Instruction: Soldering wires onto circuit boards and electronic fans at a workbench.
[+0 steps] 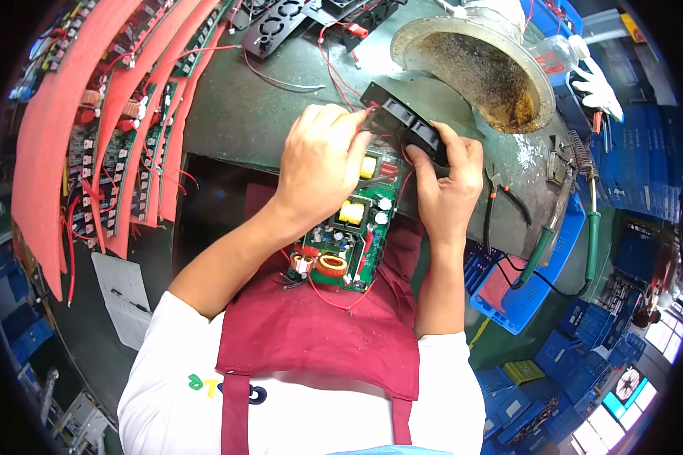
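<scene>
Pink foam sheets [42, 174], soft and bowed, stacked upright with wired circuit boards between. Paper sheet [118, 299], white, flat, pen on top. Left hand [320, 163]: forearm slanting up to the right, back of hand uppermost, fingers curled, thumb and forefinger tips drawn near each other beside a red wire; whether they pinch it, cannot tell. Circuit board [354, 241]: green, rectangular, long axis running away from the wearer, ring-shaped copper coil at its near end. Black fan unit [410, 121]: plastic, slim, between the hands beyond the board, narrow ribbed side toward the wearer, long axis from upper left to lower right. Right hand [451, 178]: forearm nearly vertical, thumb and fingers pinching the fan's right end. Metal hood [474, 72]: round-mouthed, stained brown inside. Pliers [505, 201]: black-and-orange handles, on the worktop [228, 114].
</scene>
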The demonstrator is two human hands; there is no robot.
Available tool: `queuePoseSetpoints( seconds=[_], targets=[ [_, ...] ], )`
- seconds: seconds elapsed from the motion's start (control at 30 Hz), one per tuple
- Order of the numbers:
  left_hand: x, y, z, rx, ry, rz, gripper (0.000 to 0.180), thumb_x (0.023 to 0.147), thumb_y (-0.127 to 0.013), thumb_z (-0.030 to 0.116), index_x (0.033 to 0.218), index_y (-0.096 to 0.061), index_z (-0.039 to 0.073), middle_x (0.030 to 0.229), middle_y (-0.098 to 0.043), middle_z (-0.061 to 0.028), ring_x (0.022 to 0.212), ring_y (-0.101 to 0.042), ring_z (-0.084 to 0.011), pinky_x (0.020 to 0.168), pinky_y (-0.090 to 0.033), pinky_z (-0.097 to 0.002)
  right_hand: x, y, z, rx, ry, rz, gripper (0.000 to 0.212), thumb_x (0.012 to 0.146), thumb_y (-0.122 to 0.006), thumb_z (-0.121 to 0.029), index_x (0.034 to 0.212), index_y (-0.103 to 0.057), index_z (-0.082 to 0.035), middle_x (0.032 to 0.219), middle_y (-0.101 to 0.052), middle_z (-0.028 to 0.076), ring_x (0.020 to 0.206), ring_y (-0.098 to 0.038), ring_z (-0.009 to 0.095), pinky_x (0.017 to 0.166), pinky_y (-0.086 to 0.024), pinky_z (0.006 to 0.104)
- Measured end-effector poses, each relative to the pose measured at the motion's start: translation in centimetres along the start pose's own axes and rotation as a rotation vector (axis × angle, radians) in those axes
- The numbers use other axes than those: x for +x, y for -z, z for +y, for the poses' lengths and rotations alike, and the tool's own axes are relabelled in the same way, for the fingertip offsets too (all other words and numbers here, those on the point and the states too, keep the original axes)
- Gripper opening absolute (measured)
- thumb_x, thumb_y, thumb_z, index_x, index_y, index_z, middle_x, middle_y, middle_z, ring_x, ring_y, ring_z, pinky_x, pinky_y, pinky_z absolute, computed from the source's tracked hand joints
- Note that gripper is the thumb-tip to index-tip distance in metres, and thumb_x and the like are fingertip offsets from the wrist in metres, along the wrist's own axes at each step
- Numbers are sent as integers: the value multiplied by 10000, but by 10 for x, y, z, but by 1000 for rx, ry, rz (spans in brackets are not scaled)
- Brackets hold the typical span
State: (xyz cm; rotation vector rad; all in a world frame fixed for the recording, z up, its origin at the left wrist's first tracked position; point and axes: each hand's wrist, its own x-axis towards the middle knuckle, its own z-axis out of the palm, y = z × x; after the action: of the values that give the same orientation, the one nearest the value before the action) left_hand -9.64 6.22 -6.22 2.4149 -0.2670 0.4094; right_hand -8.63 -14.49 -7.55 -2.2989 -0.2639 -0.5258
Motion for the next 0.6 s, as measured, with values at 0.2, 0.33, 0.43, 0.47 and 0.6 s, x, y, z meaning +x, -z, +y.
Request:
queuePoseSetpoints(
  seconds=[0.2,0.33,0.43,0.47,0.6],
  targets=[
    [-4,8,-9,-18,16,-17,310,998,-711,167,1234,-751,-30,1094,-716,-159,1067,-645,-358,964,-516,-467,-2,-13,-7,19,-68,-4,474,834,-898,-48,1289,-767,-78,1015,-660,123,923,-668,269,835,-549,379],
    [-7,28,-18,-52,-1,-68,353,1014,-708,164,1311,-729,-27,1179,-703,-173,1120,-646,-361,1009,-507,-456,2,-20,-12,22,-75,-9,487,838,-898,-47,1302,-757,-95,1035,-646,122,944,-659,279,842,-546,387],
    [-18,50,-23,-110,16,31,404,1005,-727,220,1335,-702,-10,1229,-684,-184,1179,-634,-368,1048,-496,-476,5,-21,-12,12,-62,-1,496,835,-896,-35,1303,-749,-110,1054,-637,130,972,-654,300,862,-545,394],
    [-29,56,-33,-107,57,60,438,984,-758,209,1350,-650,-8,1266,-660,-197,1172,-641,-376,1050,-505,-459,6,-21,-13,26,-56,7,492,835,-895,-32,1298,-748,-107,1058,-637,131,981,-653,302,872,-544,395],
    [-87,70,-53,-445,446,33,476,954,-844,214,1285,-577,0,1205,-642,-167,1106,-674,-283,993,-559,-407,11,-24,-17,6,-43,-16,433,867,-871,-38,1278,-743,-79,1104,-666,108,1040,-663,265,940,-536,373]
  ],
)
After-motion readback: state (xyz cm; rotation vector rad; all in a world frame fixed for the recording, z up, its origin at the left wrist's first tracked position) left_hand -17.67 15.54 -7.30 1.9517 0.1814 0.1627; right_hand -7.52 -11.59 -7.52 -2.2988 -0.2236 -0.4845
